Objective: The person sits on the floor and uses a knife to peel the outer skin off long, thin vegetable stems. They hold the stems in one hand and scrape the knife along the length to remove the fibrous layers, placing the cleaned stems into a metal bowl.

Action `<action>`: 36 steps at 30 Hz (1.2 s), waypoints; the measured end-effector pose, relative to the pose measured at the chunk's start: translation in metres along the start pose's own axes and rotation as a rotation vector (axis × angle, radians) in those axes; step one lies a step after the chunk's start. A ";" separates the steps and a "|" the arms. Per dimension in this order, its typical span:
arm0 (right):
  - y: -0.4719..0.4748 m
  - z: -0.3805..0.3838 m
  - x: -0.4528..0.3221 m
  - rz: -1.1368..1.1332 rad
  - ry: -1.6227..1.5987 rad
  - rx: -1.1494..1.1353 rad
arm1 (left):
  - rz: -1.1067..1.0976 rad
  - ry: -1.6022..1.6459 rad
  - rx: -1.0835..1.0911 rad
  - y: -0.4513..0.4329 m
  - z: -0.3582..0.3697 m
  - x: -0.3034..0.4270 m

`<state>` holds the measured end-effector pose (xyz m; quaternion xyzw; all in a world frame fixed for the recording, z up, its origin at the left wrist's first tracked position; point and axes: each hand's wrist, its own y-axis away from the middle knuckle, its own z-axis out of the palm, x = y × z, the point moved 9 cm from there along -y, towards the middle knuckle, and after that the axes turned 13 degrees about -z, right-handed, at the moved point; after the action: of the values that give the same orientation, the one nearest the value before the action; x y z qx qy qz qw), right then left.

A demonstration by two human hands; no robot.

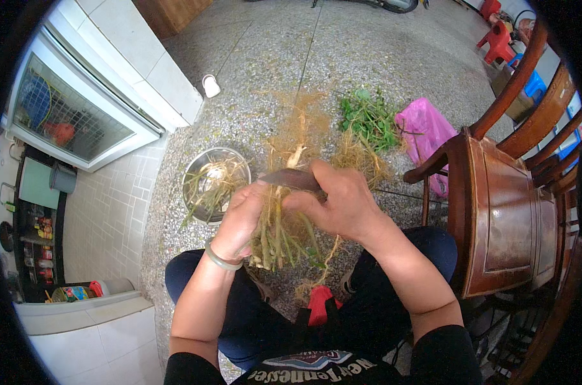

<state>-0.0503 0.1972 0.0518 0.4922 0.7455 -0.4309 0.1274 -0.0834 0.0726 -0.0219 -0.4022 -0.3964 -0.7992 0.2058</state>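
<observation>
My left hand point(245, 216) grips a bundle of cut green stems with pale, hairy roots point(276, 240). In my right hand point(341, 199) is a dark, broad knife blade point(291, 178), its tip reaching my left fingers across the bundle; its handle is hidden by the hand. Beyond the blade lie a pale thick root point(297, 155) and fine brown roots. At the left, a round metal bowl point(185, 192) holds stems and roots. Leafy green plants point(370, 115) lie on the floor ahead to the right, with a heap of brown roots point(361, 161) nearer me.
A pink plastic bag point(423, 125) lies beside the leaves. Close on the right stands a wooden chair point(498, 216). A glazed door point(79, 110) and tiled wall edge are at the left, with a white object point(211, 86) near the wall corner. A red object point(318, 305) is between my legs.
</observation>
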 end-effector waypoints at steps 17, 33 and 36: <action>0.023 -0.001 0.035 0.414 -0.920 -0.091 | -0.159 0.667 -0.463 -0.007 0.006 -0.016; 0.024 -0.003 0.070 0.539 -0.329 0.073 | 0.249 -0.358 -0.169 0.001 -0.001 0.046; 0.022 0.002 0.064 0.471 -0.246 0.089 | 0.373 -0.935 -0.017 0.013 0.020 0.035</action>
<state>-0.0630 0.2387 0.0003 0.6011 0.5698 -0.4784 0.2917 -0.0860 0.0803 0.0198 -0.7829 -0.3613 -0.4862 0.1423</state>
